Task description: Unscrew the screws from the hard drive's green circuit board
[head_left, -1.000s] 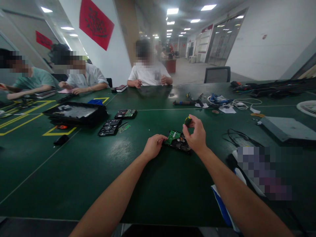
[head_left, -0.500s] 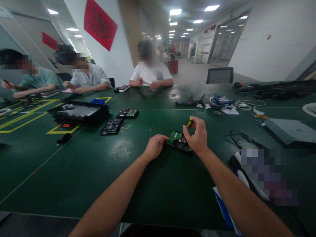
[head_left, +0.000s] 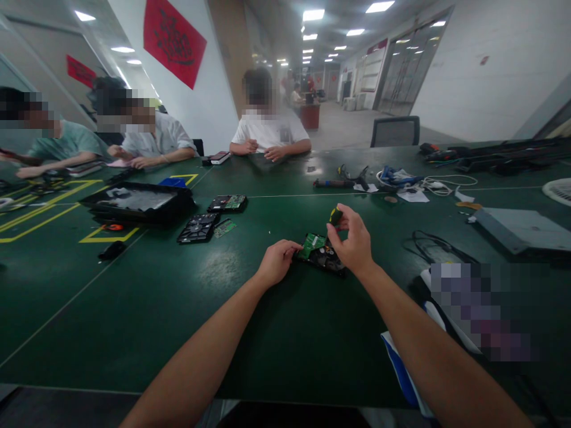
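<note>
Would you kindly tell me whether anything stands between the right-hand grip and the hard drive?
Nothing visible does: the right-hand grip, holding a yellow-and-dark tool, is at the right of the hard drive, and the left-hand grip sits at its left end.

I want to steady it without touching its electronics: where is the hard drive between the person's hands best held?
Grip the hard drive by its long side edges, probably coming from the wearer's side: it lies flat, green circuit board up, and its near edge is uncovered. The left hand is at its left end; the right hand, holding a screwdriver, blocks the right.
</note>
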A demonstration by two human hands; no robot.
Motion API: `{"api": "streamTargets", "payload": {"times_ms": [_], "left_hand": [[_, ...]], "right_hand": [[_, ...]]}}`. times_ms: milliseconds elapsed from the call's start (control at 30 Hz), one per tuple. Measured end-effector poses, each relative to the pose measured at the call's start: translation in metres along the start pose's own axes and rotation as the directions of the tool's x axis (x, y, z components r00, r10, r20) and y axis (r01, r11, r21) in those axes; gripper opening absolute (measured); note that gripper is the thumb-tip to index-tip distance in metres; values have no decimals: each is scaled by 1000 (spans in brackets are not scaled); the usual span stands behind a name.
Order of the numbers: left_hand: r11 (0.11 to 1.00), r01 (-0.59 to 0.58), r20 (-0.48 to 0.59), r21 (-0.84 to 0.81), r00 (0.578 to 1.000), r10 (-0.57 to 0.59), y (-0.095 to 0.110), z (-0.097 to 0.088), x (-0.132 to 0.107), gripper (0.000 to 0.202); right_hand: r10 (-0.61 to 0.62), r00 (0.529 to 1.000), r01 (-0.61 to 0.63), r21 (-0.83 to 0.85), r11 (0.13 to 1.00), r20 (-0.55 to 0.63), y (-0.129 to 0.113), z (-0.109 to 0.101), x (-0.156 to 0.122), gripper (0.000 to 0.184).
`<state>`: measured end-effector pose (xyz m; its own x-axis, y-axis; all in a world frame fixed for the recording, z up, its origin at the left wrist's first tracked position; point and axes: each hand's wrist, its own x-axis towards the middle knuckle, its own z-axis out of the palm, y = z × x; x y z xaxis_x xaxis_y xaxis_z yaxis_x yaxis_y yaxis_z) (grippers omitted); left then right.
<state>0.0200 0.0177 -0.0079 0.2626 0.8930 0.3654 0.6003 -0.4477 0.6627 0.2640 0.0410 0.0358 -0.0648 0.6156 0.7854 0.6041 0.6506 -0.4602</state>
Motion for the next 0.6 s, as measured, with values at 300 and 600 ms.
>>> {"api": "streamTargets", "payload": {"times_ms": [300,600], "left_hand": [[1000,-4,-1,11,1000,4,0,0,1,31],[1000,-10,4,8,1000,10,-3,1,0,29]], "right_hand": [[-3,999,2,-15,1000,-33,2,3,0,63],[-52,999,52,-49,997,-5,-1,1,0,63]]}}
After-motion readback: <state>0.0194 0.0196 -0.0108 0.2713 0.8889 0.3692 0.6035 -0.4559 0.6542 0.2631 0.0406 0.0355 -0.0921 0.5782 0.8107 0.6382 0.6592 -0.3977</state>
